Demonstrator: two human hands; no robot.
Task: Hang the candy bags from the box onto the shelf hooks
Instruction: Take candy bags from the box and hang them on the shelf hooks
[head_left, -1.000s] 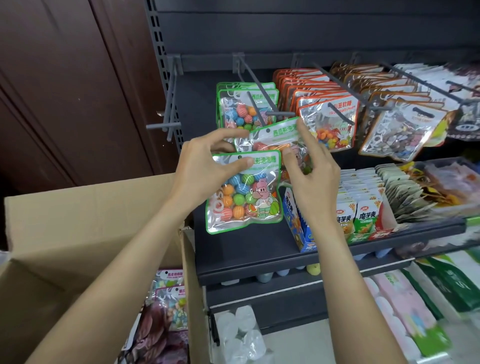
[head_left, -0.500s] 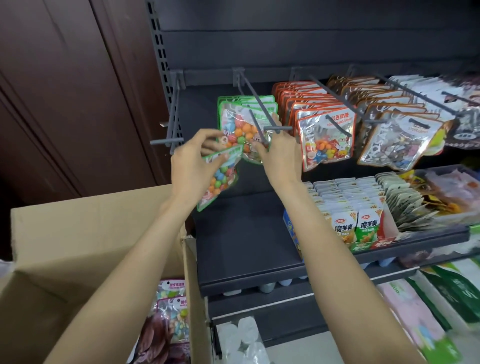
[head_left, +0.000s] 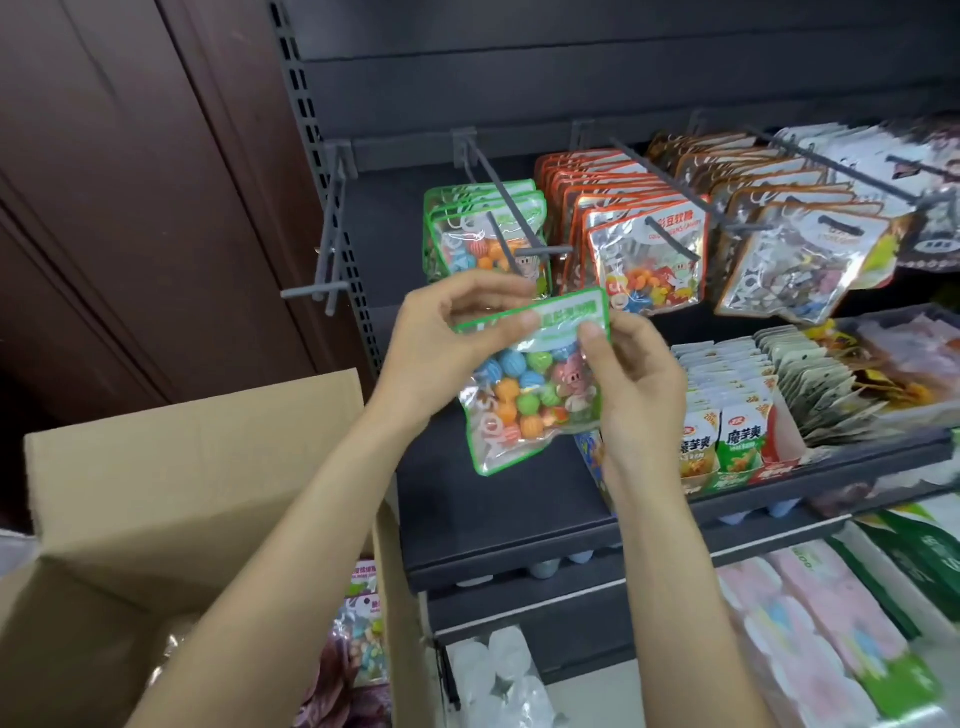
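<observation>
While several green bags (head_left: 485, 228) already hang, both hands (head_left: 441, 343) (head_left: 631, 374) pinch another bag (head_left: 530, 384) below the hook (head_left: 511, 228); box (head_left: 197, 467) at seven o'clock holds more.

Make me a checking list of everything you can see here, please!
Surface: dark shelf, bare at its left.
Job's things: green candy bag held below the hook, where matching bags hang; box open, more bags inside.
Clutter: orange bags, snack packs.
Grips: left hand and right hand pinch the bag's top.
Cables: nothing seen.
Surroundings: brown wooden panels at left.
</observation>
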